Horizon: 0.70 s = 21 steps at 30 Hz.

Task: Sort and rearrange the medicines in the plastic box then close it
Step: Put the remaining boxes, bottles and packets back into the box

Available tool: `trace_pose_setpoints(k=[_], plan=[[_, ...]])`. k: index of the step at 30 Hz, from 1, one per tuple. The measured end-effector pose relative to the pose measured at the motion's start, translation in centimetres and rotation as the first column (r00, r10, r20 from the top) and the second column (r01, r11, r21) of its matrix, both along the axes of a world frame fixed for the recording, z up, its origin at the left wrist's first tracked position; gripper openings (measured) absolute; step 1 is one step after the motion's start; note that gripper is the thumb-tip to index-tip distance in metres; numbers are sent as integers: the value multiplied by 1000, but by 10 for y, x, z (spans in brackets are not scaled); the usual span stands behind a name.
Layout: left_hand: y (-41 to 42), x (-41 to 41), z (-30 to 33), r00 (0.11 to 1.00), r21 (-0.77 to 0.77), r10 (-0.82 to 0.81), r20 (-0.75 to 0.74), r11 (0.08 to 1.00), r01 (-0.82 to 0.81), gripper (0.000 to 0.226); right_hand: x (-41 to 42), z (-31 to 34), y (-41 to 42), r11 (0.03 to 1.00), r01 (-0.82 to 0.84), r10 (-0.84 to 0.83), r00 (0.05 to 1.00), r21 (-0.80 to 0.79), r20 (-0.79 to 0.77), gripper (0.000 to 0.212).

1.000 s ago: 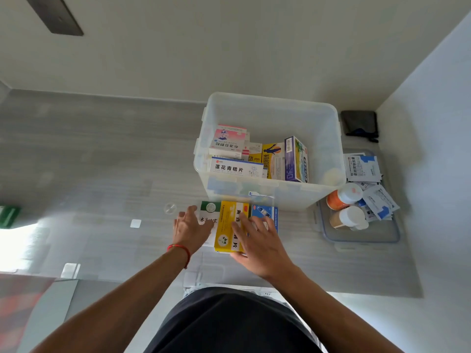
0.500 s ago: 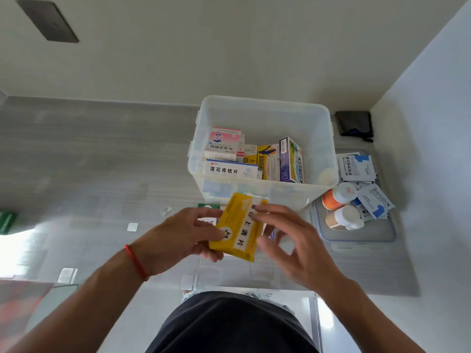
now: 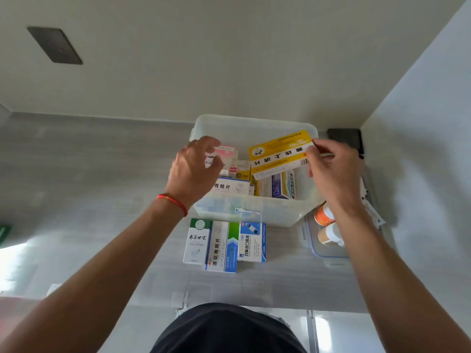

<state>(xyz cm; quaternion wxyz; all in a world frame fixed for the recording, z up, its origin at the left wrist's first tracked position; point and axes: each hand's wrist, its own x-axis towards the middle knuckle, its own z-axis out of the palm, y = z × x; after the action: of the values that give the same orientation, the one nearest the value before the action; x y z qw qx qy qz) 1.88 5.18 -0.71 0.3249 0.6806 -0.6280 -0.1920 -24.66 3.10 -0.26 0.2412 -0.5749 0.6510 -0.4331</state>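
Note:
The clear plastic box (image 3: 275, 212) stands open against the back wall, with several medicine cartons inside, among them a pink one (image 3: 225, 151), a white-blue one (image 3: 229, 186) and a purple one (image 3: 280, 184). My right hand (image 3: 331, 171) pinches one end of a yellow carton (image 3: 277, 154) and holds it tilted above the box's right half. My left hand (image 3: 193, 169) hovers over the box's left side with loosely curled fingers next to the pink carton, holding nothing. In front of the box lie a green-white carton (image 3: 197, 242), a blue-green carton (image 3: 223, 247) and a blue carton (image 3: 252, 242).
The box's lid (image 3: 328, 256) lies upturned to the right, holding two orange-banded bottles (image 3: 323, 215) and several sachets (image 3: 372, 207), partly hidden by my right arm. A black object (image 3: 344, 138) sits in the corner. A white wall closes in on the right.
The yellow carton went from the surface up over the box; my left hand let go of it and moved to the box's left side. My right hand alone now holds it.

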Motion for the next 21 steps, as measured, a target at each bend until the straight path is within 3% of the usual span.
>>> trace_pose_setpoints(k=[2,4,10,16,21], plan=[[5,0,-21,982,-66,2,188,998,10,27,5,-13,-22,1000,24,-23,976,1,-215,22],[11,-1,-35,946,-112,-3,323,993,42,27,17,-26,-40,996,15,13,950,87,-313,23],[6,0,-42,919,-127,18,393,991,34,30,44,-54,-66,935,43,96,924,351,-370,30],[6,0,-40,938,-137,-3,347,989,54,26,30,-67,-62,852,-90,316,874,516,-369,22],[17,10,-30,998,-253,-37,51,966,48,30,39,-63,-57,817,-202,432,835,540,-341,27]])
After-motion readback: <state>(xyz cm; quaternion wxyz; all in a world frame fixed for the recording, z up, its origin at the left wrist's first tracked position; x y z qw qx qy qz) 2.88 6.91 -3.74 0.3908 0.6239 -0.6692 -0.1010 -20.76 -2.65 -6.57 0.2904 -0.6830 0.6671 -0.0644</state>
